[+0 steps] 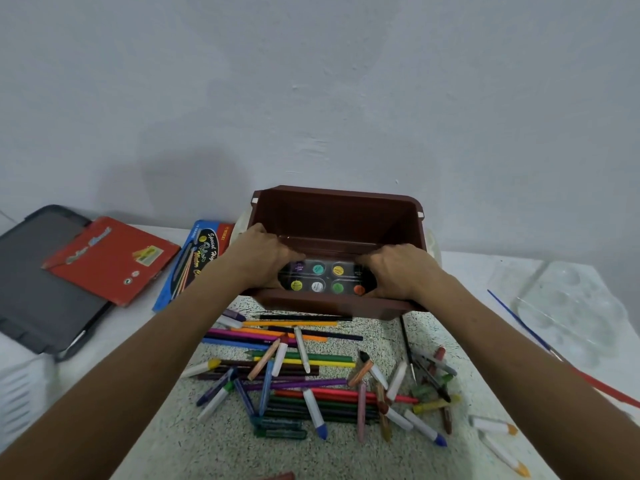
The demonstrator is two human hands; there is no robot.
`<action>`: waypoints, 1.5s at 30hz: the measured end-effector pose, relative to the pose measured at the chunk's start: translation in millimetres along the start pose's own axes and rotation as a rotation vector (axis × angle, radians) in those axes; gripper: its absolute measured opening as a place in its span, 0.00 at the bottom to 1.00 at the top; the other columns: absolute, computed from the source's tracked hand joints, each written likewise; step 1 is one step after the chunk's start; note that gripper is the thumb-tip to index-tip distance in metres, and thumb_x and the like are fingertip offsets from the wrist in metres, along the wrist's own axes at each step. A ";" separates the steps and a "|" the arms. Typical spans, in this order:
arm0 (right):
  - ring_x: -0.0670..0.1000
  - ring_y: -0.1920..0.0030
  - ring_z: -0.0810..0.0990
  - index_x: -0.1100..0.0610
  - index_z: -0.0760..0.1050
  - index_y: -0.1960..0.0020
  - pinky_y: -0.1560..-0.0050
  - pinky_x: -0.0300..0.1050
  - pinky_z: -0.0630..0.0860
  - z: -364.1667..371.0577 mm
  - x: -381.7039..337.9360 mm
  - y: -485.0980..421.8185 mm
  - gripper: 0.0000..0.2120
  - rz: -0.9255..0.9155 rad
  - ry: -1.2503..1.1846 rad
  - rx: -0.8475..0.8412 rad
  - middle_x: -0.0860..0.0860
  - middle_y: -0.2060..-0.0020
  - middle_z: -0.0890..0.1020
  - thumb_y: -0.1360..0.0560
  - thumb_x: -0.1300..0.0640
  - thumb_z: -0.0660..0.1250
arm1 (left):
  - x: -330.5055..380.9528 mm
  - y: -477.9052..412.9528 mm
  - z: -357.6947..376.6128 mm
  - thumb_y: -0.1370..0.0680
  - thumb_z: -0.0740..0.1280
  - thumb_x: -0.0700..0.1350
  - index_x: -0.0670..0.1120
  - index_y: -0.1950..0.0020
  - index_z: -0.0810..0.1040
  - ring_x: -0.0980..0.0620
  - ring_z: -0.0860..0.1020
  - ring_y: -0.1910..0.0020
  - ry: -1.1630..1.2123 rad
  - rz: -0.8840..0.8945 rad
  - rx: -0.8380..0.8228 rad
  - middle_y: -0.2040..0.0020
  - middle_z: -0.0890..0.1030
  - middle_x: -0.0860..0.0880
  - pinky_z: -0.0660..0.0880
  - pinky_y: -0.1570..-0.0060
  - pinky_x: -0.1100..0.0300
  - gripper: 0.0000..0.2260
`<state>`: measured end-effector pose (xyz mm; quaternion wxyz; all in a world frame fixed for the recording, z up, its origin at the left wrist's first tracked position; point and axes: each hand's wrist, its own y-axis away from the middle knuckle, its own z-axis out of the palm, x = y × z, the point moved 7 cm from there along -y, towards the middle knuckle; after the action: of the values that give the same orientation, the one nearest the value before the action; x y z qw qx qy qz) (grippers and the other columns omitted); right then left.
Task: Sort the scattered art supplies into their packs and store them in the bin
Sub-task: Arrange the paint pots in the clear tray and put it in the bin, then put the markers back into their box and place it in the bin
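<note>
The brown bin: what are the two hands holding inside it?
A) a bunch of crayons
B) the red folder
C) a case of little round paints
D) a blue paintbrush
C: the left hand and right hand grip a clear paint case of round colour pots inside the brown bin, while the crayons lie outside on the mat.

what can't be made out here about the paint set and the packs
Head view, paint set: both ends covered by the left hand and right hand, so pot count unknown.
Head view, blue pack: partly behind the left forearm; print blurred.
Head view, red pack: label too small to read.
</note>
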<state>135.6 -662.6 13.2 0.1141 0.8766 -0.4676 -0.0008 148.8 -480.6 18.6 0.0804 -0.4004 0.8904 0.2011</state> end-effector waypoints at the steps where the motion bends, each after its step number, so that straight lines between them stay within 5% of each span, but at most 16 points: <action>1: 0.55 0.49 0.82 0.49 0.74 0.38 0.53 0.49 0.78 -0.2 -0.4 0.1 0.26 -0.012 0.008 0.010 0.50 0.47 0.83 0.28 0.33 0.62 | 0.0 -0.4 0.2 0.23 0.63 0.65 0.57 0.23 0.61 0.47 0.75 0.36 -0.003 0.009 -0.002 0.34 0.78 0.50 0.67 0.34 0.51 0.31; 6: 0.56 0.49 0.82 0.47 0.75 0.37 0.54 0.47 0.75 -2.6 -0.8 1.7 0.26 -0.026 -0.035 -0.007 0.50 0.48 0.83 0.28 0.33 0.62 | -2.8 0.8 3.1 0.24 0.50 0.72 0.59 0.26 0.67 0.49 0.79 0.44 0.026 0.041 0.050 0.43 0.83 0.50 0.70 0.38 0.52 0.31; 12: 0.56 0.56 0.83 0.49 0.79 0.45 0.57 0.46 0.76 -9.3 -1.8 1.6 0.15 0.022 -0.095 -0.019 0.52 0.57 0.84 0.27 0.45 0.63 | -2.4 -0.2 1.4 0.20 0.53 0.65 0.57 0.30 0.71 0.50 0.80 0.49 0.098 0.025 0.106 0.50 0.84 0.49 0.70 0.38 0.52 0.23; 19: 0.58 0.57 0.83 0.49 0.80 0.45 0.59 0.45 0.75 -13.5 -3.0 2.9 0.14 0.047 -0.108 0.029 0.54 0.57 0.84 0.28 0.51 0.62 | -4.3 -2.0 6.3 0.19 0.54 0.63 0.56 0.31 0.71 0.49 0.81 0.52 0.074 -0.007 0.129 0.53 0.84 0.49 0.71 0.39 0.53 0.21; 24: 0.56 0.60 0.80 0.55 0.79 0.53 0.60 0.48 0.78 -32.1 -1.3 11.1 0.12 0.099 -0.213 0.248 0.53 0.60 0.83 0.26 0.50 0.59 | -6.7 -1.1 3.8 0.19 0.56 0.60 0.54 0.32 0.73 0.51 0.81 0.50 0.179 -0.059 0.144 0.51 0.85 0.52 0.69 0.37 0.53 0.19; 29: 0.55 0.68 0.73 0.59 0.76 0.63 0.67 0.47 0.69 -58.0 -2.1 33.7 0.10 0.154 -0.179 0.597 0.53 0.70 0.77 0.26 0.56 0.61 | -8.8 3.2 -7.4 0.19 0.60 0.56 0.51 0.39 0.78 0.51 0.81 0.54 0.299 -0.113 0.227 0.54 0.85 0.51 0.72 0.44 0.55 0.15; 36: 0.56 0.59 0.76 0.61 0.80 0.51 0.58 0.51 0.74 -53.1 -1.1 84.7 0.09 0.231 -0.274 0.693 0.55 0.59 0.81 0.24 0.59 0.62 | -18.1 27.8 -37.1 0.21 0.61 0.48 0.46 0.55 0.82 0.49 0.78 0.67 0.258 -0.251 0.576 0.66 0.82 0.48 0.76 0.59 0.52 0.12; 45: 0.56 0.49 0.79 0.59 0.81 0.45 0.50 0.48 0.73 -26.7 20.8 180.8 0.09 0.480 -0.344 0.710 0.54 0.51 0.83 0.23 0.60 0.65 | 43.0 42.1 -79.4 0.19 0.63 0.48 0.47 0.50 0.83 0.52 0.77 0.66 0.673 -0.199 0.724 0.65 0.81 0.50 0.71 0.62 0.58 0.10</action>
<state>2.0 -771.4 77.7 -0.2755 0.7156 -0.6406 0.0407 90.2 -518.2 89.8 -0.0585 -0.4722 0.8372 -0.2695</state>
